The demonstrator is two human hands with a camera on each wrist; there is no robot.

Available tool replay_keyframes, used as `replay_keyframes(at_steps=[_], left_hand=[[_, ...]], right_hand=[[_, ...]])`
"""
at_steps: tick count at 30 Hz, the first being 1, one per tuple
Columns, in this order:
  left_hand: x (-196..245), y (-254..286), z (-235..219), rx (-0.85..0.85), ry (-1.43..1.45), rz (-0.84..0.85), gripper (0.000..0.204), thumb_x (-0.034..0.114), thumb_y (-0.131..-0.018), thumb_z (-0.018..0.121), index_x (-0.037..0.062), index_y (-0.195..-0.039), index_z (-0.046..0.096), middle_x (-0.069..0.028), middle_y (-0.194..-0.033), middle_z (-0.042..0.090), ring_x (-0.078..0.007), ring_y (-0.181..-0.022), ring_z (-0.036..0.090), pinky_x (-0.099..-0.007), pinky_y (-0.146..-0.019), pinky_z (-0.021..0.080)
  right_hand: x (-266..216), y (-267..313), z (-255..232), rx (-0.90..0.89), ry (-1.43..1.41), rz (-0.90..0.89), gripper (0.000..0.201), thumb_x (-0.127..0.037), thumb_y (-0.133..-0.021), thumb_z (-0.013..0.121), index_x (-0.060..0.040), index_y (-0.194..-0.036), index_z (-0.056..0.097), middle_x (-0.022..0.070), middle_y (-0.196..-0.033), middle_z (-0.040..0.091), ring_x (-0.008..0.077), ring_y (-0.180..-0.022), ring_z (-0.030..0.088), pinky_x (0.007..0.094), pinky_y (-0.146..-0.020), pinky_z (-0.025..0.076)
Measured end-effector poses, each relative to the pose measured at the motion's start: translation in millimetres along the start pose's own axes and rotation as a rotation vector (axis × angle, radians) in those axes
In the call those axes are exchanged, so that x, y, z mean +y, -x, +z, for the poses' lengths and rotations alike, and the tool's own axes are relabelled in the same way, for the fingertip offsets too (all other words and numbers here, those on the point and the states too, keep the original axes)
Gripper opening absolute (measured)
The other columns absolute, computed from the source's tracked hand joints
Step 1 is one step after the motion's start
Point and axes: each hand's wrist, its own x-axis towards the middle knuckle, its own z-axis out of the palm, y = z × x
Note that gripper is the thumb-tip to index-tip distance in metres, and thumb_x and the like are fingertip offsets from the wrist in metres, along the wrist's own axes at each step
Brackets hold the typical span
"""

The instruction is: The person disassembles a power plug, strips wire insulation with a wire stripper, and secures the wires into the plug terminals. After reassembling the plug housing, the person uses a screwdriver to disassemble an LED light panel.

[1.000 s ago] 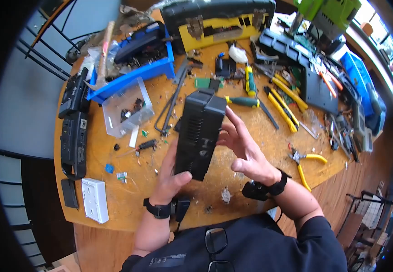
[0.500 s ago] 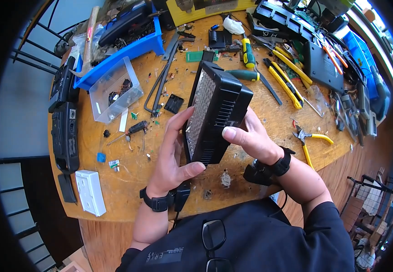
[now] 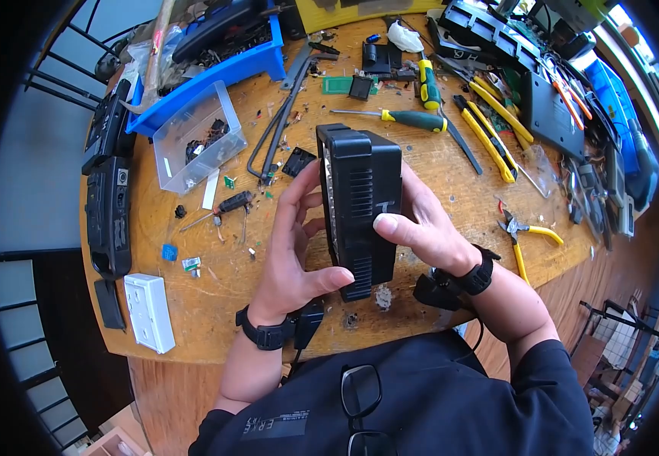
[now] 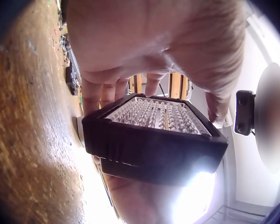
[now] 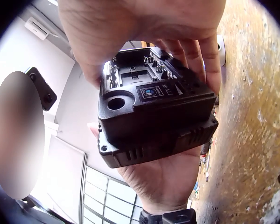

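Observation:
Upright between both hands stands a black LED light panel (image 3: pixel 363 205), its vented side toward the head camera. Rows of clear LEDs (image 4: pixel 158 114) face the left palm in the left wrist view. My left hand (image 3: pixel 287 254) holds the panel from the LED side, fingers along one edge and thumb at the other. From the back, my right hand (image 3: pixel 436 228) grips it, thumb on the vented side and fingers mostly hidden behind. An open recess with metal contacts (image 5: pixel 154 67) and a round hole (image 5: pixel 115 103) show on its back in the right wrist view.
Beyond the hands lie a green-handled screwdriver (image 3: pixel 417 119), yellow cutters (image 3: pixel 489 144) and a hex-key-like bent bar (image 3: pixel 280 125). Yellow-handled pliers (image 3: pixel 523 232) rest to the right. On the left are a clear bin (image 3: pixel 200 144), a blue tray (image 3: pixel 208 80) and a white box (image 3: pixel 149 313).
The panel has turned, bringing its LED face toward the left hand and its vented side up. My right hand, spread beside it a second ago, now grips it. The head view has shifted.

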Motion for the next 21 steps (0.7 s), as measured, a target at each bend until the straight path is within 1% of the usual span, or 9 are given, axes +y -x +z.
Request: replay_keyframes(at_steps=[6, 10, 13, 15, 16, 17, 19, 20, 21], left_hand=[[2, 1, 1, 0.002, 0.004, -0.025, 0.105, 0.036, -0.063, 0.082, 0.0032, -0.141, 0.021, -0.0131, -0.14, 0.031, -0.0244, -0.123, 0.04, -0.0397, -0.096, 0.039], [0, 1, -2, -0.024, -0.004, 0.023, 0.098, 0.032, -0.067, 0.079, 0.003, -0.141, 0.022, -0.0132, -0.138, 0.033, -0.0242, -0.122, 0.041, -0.0396, -0.097, 0.039], [3, 0, 1, 0.051, 0.105, -0.035, 0.091, 0.029, -0.071, 0.076, 0.0028, -0.141, 0.023, -0.0135, -0.138, 0.033, -0.0233, -0.12, 0.043, -0.0379, -0.095, 0.041], [2, 0, 1, 0.061, 0.109, 0.0, 0.085, 0.028, -0.075, 0.073, 0.0025, -0.14, 0.025, -0.0141, -0.136, 0.035, -0.0227, -0.117, 0.045, -0.037, -0.093, 0.043], [1, 0, 0, 0.069, 0.113, 0.031, 0.079, 0.027, -0.078, 0.07, 0.0022, -0.139, 0.026, -0.0148, -0.135, 0.037, -0.022, -0.115, 0.047, -0.0361, -0.091, 0.045], [0, -1, -1, 0.07, 0.112, 0.032, 0.079, 0.027, -0.078, 0.07, 0.0022, -0.139, 0.026, -0.0148, -0.135, 0.037, -0.022, -0.115, 0.047, -0.0361, -0.091, 0.045], [-2, -3, -5, 0.083, 0.188, 0.071, 0.067, 0.025, -0.084, 0.063, 0.0018, -0.137, 0.03, -0.0167, -0.131, 0.042, -0.0218, -0.11, 0.051, -0.0359, -0.088, 0.048], [-1, -4, -3, 0.13, 0.188, 0.106, 0.054, 0.023, -0.088, 0.057, 0.0012, -0.134, 0.035, -0.0169, -0.126, 0.046, -0.0208, -0.105, 0.054, -0.0359, -0.086, 0.049], [-2, -5, -4, 0.131, 0.188, 0.108, 0.054, 0.023, -0.088, 0.057, 0.0012, -0.134, 0.035, -0.0169, -0.126, 0.046, -0.0208, -0.105, 0.054, -0.0359, -0.086, 0.049]], right_hand=[[8, -2, -3, -0.005, 0.067, -0.056, 0.093, -0.033, -0.077, 0.071, -0.0037, -0.144, 0.014, 0.0169, -0.126, 0.047, 0.0215, -0.111, 0.051, 0.0336, -0.089, 0.042], [6, -1, -2, -0.019, 0.092, -0.063, 0.092, -0.032, -0.077, 0.071, -0.0039, -0.144, 0.014, 0.016, -0.126, 0.047, 0.0213, -0.112, 0.05, 0.0341, -0.092, 0.041], [-1, 2, 1, 0.004, 0.01, -0.026, 0.084, -0.032, -0.08, 0.068, -0.0038, -0.142, 0.019, 0.0134, -0.126, 0.047, 0.0197, -0.114, 0.048, 0.0339, -0.095, 0.038], [-4, 3, 0, 0.023, -0.204, 0.043, 0.074, -0.034, -0.083, 0.064, -0.0035, -0.139, 0.026, 0.0109, -0.126, 0.047, 0.0174, -0.115, 0.046, 0.0325, -0.098, 0.035], [-3, 3, -2, 0.017, -0.171, 0.012, 0.067, -0.037, -0.085, 0.06, -0.0025, -0.135, 0.032, 0.0096, -0.124, 0.048, 0.0149, -0.114, 0.046, 0.0305, -0.098, 0.035], [-2, 3, -5, 0.015, -0.17, 0.011, 0.067, -0.037, -0.085, 0.06, -0.0025, -0.135, 0.032, 0.0096, -0.124, 0.048, 0.0149, -0.114, 0.046, 0.0305, -0.098, 0.035], [5, 3, -13, 0.047, -0.252, -0.05, 0.066, -0.04, -0.086, 0.057, -0.0015, -0.133, 0.034, 0.0093, -0.122, 0.049, 0.0143, -0.11, 0.048, 0.03, -0.096, 0.038], [15, 3, -17, 0.09, -0.348, -0.062, 0.066, -0.045, -0.086, 0.054, -0.0004, -0.131, 0.035, 0.0099, -0.118, 0.051, 0.0149, -0.104, 0.052, 0.0303, -0.091, 0.042], [9, 4, -20, 0.083, -0.375, -0.048, 0.068, -0.052, -0.087, 0.048, 0.0005, -0.128, 0.038, 0.0125, -0.117, 0.053, 0.0183, -0.102, 0.055, 0.0321, -0.088, 0.045]])
